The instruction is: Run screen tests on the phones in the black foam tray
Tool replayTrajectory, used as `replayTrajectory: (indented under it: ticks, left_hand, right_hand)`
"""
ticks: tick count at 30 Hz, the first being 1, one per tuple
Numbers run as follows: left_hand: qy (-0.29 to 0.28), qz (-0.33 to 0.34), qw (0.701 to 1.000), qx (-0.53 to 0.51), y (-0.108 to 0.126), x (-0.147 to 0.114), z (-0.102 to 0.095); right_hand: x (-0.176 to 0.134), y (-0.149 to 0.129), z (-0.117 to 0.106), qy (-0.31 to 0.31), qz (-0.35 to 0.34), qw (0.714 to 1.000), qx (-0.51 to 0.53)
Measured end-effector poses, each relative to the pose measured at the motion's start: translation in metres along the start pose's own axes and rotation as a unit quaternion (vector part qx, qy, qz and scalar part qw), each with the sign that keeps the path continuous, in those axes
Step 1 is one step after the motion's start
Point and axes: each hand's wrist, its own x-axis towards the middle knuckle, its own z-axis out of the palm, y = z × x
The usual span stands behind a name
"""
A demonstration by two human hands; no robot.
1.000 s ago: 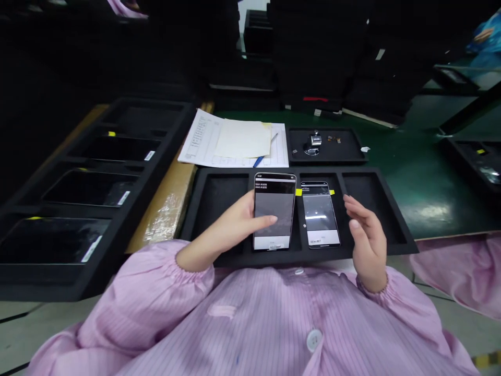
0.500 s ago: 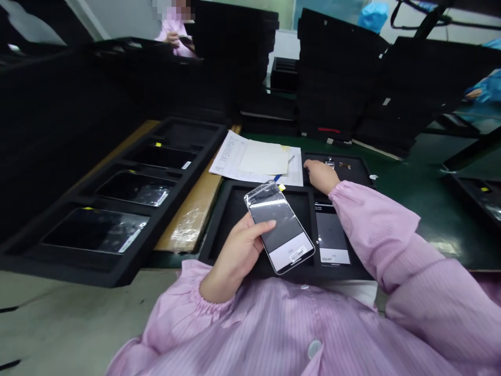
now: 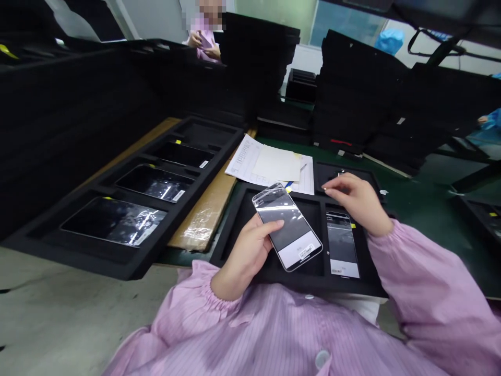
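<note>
My left hand [image 3: 248, 249] is closed around a smartphone [image 3: 291, 230], thumb over the lit screen. The phone has a clear film, a barcode label near its lower end and a yellow tab at the top. My right hand [image 3: 358, 202] hovers over the far right of the black foam tray [image 3: 297, 282], thumb and forefinger pinched together. A tiny pale speck shows at those fingertips, too small to name. Below that hand, a second lit smartphone [image 3: 343, 245] with a yellow tab lies in the tray's right compartment. A small black tray [image 3: 370, 176] is partly hidden behind my right hand.
At left, a long black tray [image 3: 136, 261] holds three dark-screened phones, beside a tape-wrapped cardboard piece [image 3: 201, 224]. Printed sheets [image 3: 242, 159] and a blue pen [image 3: 288, 184] lie beyond the middle tray. Tall stacks of black trays [image 3: 356, 94] stand behind. A co-worker [image 3: 203, 39] handles something.
My right hand has drawn back from the small far tray toward me and to the right, fingers pinched. My left hand still holds the smartphone. The whole view has shifted slightly.
</note>
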Motion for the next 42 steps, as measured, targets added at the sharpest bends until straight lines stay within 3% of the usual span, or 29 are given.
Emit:
replayTrajectory:
  ticks: [2, 4, 6, 8, 14, 24, 31, 34, 39, 42]
  left_hand:
    - [0.011, 0.015, 1.000, -0.024, 0.001, 0.002, 0.004]
    - [0.021, 0.040, 0.998, -0.047, 0.001, 0.003, 0.011]
    - [0.029, 0.070, 0.995, -0.064, 0.000, 0.004, 0.018]
    - [0.034, 0.090, 0.992, -0.078, -0.001, 0.003, 0.025]
    - [0.034, 0.113, 0.989, -0.092, -0.007, -0.002, 0.038]
    - [0.041, 0.096, 0.992, -0.067, -0.012, -0.006, 0.042]
    - [-0.021, 0.218, 0.976, -0.010, -0.014, -0.011, 0.043]
    - [-0.036, 0.210, 0.977, -0.005, -0.020, -0.013, 0.045]
    - [-0.036, 0.166, 0.985, 0.009, -0.028, -0.007, 0.045]
    - [-0.018, 0.142, 0.990, 0.009, -0.021, 0.002, 0.041]
  right_hand:
    - [-0.037, -0.018, -0.014, 0.018, 0.011, 0.982, 0.186]
    - [-0.073, -0.033, -0.021, -0.018, 0.047, 0.933, 0.356]
    - [-0.101, -0.043, -0.018, -0.056, 0.066, 0.883, 0.462]
    - [-0.119, -0.049, -0.008, -0.059, 0.079, 0.854, 0.510]
    - [-0.130, -0.051, 0.023, -0.033, 0.136, 0.824, 0.550]
    - [-0.138, -0.052, 0.024, 0.007, 0.104, 0.858, 0.504]
    - [-0.134, -0.045, 0.027, -0.009, 0.130, 0.840, 0.527]
    - [-0.132, -0.040, 0.037, 0.017, 0.132, 0.845, 0.518]
    - [-0.130, -0.036, 0.051, 0.076, 0.097, 0.907, 0.404]
    - [-0.107, -0.019, 0.034, -0.011, 0.039, 0.956, 0.292]
